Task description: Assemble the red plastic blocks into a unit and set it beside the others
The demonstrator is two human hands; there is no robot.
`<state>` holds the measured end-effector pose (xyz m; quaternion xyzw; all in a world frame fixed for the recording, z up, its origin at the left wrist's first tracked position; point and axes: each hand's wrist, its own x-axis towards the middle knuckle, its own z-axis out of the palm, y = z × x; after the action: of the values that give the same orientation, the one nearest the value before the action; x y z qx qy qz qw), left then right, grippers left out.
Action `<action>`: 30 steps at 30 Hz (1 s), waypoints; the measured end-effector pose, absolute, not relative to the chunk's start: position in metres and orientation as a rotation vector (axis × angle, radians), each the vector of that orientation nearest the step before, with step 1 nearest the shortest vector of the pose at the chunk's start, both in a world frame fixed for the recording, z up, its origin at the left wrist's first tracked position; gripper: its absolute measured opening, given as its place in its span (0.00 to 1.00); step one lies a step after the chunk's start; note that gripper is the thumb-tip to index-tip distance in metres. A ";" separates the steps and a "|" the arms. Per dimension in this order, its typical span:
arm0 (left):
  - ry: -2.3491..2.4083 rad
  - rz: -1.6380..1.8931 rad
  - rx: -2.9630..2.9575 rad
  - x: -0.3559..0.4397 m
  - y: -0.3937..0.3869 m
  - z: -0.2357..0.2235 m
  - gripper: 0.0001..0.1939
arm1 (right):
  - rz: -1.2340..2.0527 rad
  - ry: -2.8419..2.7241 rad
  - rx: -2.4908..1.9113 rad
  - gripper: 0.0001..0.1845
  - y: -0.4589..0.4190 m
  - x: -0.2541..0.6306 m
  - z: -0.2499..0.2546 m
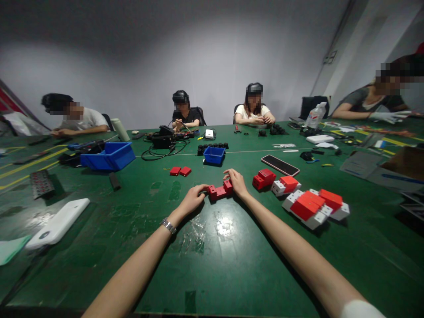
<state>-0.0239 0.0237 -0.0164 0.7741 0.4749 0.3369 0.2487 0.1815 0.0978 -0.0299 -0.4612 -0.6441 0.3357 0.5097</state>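
Observation:
A red plastic housing [220,193] with raised, holed ends and a lower middle rests on the green table in front of me. The fingers of my left hand [192,199] close on its left end. My right hand [237,182] grips the right end, with its fingers bent over the top. Just right of my right hand stands a red block [264,179] of similar shape. Beyond it are white-and-red blocks, a small one [285,185] and a larger group [309,206]. Two flat red pieces [180,171] lie past my left hand.
A small blue bin [214,155] stands ahead with black parts behind it. A larger blue bin [109,156] is at left, and a white power bank [59,222] lies nearer. A phone [280,165] lies behind the blocks. Several co-workers sit around the table [212,274].

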 end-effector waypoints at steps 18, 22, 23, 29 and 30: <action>1.323 0.894 2.141 -0.022 0.020 -0.011 0.19 | 0.863 -1.507 -1.090 0.21 0.095 0.180 -0.026; 1.329 0.890 2.143 -0.022 0.020 -0.010 0.19 | 0.853 -1.505 -1.094 0.21 0.095 0.180 -0.026; 1.328 0.890 2.144 -0.022 0.021 -0.011 0.19 | 0.850 -1.507 -1.096 0.21 0.095 0.180 -0.026; 1.329 0.891 2.167 -0.024 0.023 -0.015 0.20 | 0.871 -1.507 -1.106 0.21 0.095 0.181 -0.027; 1.330 0.887 2.171 -0.024 0.023 -0.015 0.20 | 0.875 -1.511 -1.107 0.21 0.096 0.181 -0.027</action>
<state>-0.0241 0.0233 -0.0154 0.7854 0.4811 0.3208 0.2208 0.1809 0.0955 -0.0269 -0.4599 -0.6279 0.3637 0.5118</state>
